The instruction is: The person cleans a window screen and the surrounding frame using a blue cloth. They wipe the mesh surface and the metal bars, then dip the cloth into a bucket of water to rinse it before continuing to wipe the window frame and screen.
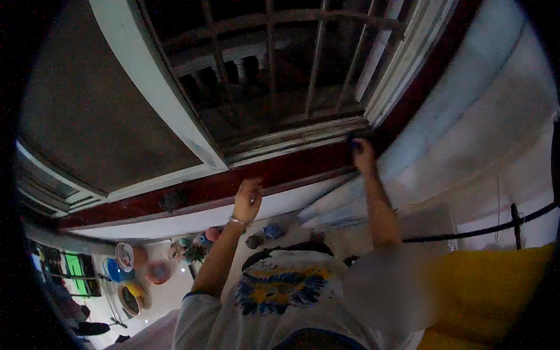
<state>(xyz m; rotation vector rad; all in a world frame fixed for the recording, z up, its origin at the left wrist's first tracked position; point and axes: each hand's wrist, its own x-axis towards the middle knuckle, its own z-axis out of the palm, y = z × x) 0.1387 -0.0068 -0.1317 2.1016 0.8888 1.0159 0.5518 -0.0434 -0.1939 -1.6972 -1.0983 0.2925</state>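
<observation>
My right hand point(364, 156) is closed on a small dark blue thing point(352, 140), too dark to tell its kind. It is at the right end of a dark red window sill point(303, 165), by the corner of the window frame. My left hand point(249, 195) is at the front edge of the sill, left of my right hand. Its fingers look loosely curled and nothing shows in them. A bracelet point(238, 221) circles that wrist. Along the window's lower edge runs a pale, dirty track point(297, 140). Farther left on the sill lies a dark crumpled thing point(172, 201).
Metal bars point(270, 58) stand across the open part of the window. A white-framed sliding pane point(146, 87) covers its left. Plant pots point(131, 297), a blue basin point(114, 270) and several small objects are on the floor below. Yellow fabric point(496, 286) is at the lower right, near a black pole point(478, 233).
</observation>
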